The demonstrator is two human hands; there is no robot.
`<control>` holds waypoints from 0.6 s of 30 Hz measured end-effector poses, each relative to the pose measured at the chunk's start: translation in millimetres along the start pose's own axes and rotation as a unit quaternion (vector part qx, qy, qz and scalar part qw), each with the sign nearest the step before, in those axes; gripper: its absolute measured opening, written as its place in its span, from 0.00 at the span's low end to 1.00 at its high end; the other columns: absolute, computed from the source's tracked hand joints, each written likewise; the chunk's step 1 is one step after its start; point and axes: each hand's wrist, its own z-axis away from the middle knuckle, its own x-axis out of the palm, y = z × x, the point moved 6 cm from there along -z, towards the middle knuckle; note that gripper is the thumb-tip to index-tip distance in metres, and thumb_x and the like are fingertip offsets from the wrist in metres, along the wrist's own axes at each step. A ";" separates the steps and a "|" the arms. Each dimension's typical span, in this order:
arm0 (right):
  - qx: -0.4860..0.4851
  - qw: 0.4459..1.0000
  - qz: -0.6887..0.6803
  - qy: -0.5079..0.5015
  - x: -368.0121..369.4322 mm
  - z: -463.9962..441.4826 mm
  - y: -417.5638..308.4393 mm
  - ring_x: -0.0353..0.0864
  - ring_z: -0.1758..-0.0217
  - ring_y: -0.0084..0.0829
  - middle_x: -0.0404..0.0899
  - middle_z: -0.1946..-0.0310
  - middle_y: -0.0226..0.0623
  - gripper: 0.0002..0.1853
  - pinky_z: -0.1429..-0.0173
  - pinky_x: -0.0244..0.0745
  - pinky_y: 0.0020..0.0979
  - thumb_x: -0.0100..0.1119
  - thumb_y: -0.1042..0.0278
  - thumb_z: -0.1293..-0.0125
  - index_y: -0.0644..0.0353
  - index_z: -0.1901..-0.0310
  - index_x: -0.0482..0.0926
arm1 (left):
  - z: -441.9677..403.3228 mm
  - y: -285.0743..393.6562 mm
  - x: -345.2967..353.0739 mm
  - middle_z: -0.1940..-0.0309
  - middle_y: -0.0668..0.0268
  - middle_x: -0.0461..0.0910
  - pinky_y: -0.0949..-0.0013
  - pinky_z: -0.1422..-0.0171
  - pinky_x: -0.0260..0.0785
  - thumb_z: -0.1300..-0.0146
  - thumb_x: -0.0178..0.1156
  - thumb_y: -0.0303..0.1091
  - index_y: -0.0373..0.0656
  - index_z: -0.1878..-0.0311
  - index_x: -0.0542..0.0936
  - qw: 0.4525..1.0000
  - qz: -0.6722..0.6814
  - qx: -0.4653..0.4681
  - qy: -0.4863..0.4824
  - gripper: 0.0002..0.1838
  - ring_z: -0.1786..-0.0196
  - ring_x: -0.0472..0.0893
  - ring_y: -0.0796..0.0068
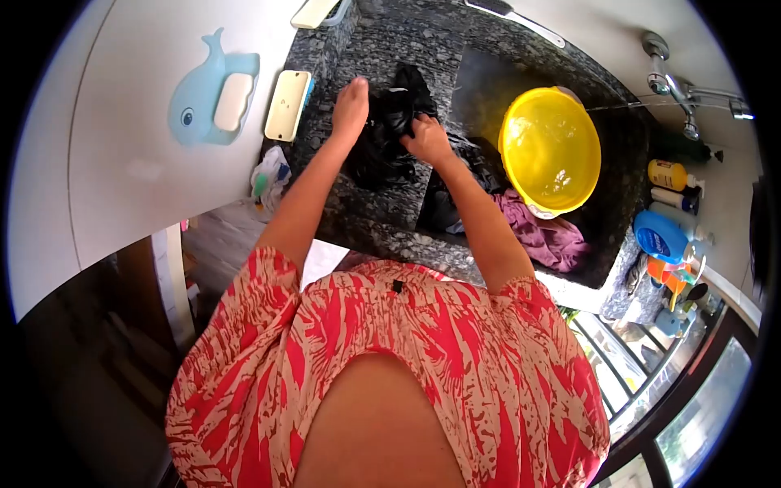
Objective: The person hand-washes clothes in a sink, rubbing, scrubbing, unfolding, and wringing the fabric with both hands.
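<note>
A wet black cloth (390, 134) lies bunched on the dark granite slab (378, 213). At its left edge is my left hand (351, 104), closed, its fingers curled in; what it holds, if anything, is hidden. My right hand (426, 138) is closed on the right side of the black cloth. More dark cloth (443, 210) lies beneath my right forearm, reaching toward the basin. Beside it a purple cloth (547, 236) is crumpled at the basin's near side.
A yellow tub (549, 150) of water stands in the dark basin under a tap (690, 126). Bottles (667, 174) line the right edge. A cream soap bar (288, 106) lies at the left, near a blue whale soap holder (195, 106). A brush (521, 20) lies behind.
</note>
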 end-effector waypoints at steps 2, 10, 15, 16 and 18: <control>-0.001 0.993 -0.063 -0.102 -25.5 -21.7 -9.9 0.78 0.54 0.53 0.80 0.62 0.55 0.19 0.47 0.74 0.44 0.61 0.55 0.48 0.62 0.61 0.83 | -30.8 3.8 12.1 0.36 0.51 0.68 0.51 0.30 0.56 0.28 0.35 0.54 0.47 0.37 0.71 0.996 -0.051 0.066 -0.012 0.28 0.32 0.63 0.48; 0.175 0.969 -0.136 0.110 1.3 -42.3 23.2 0.76 0.48 0.55 0.80 0.53 0.50 0.27 0.38 0.66 0.47 0.46 0.44 0.32 0.54 0.40 0.73 | -21.4 19.5 49.4 0.46 0.54 0.79 0.42 0.33 0.56 0.30 0.30 0.61 0.41 0.49 0.79 0.956 -0.171 -0.007 -0.237 0.36 0.38 0.71 0.47; -0.024 0.967 -0.058 0.248 -22.7 35.0 -63.2 0.77 0.59 0.43 0.79 0.64 0.43 0.14 0.54 0.67 0.46 0.55 0.54 0.37 0.53 0.56 0.80 | 92.7 25.8 -11.1 0.59 0.58 0.76 0.48 0.56 0.65 0.37 0.56 0.36 0.41 0.63 0.74 0.946 -0.095 0.304 0.063 0.08 0.56 0.76 0.54; -0.036 0.979 -0.028 0.198 -0.5 25.9 -55.4 0.77 0.61 0.42 0.78 0.67 0.41 0.11 0.57 0.67 0.45 0.55 0.55 0.37 0.52 0.62 0.81 | 87.2 10.7 2.5 0.56 0.56 0.77 0.48 0.55 0.65 0.36 0.54 0.37 0.43 0.63 0.75 0.960 -0.185 0.207 -0.038 0.08 0.53 0.76 0.53; 0.009 0.976 -0.005 0.217 12.1 -33.0 -29.0 0.76 0.64 0.41 0.78 0.70 0.38 0.11 0.58 0.66 0.47 0.55 0.55 0.38 0.53 0.69 0.78 | 35.9 13.8 21.7 0.59 0.57 0.76 0.49 0.53 0.66 0.35 0.53 0.39 0.44 0.63 0.76 0.934 -0.276 0.221 0.054 0.09 0.54 0.76 0.53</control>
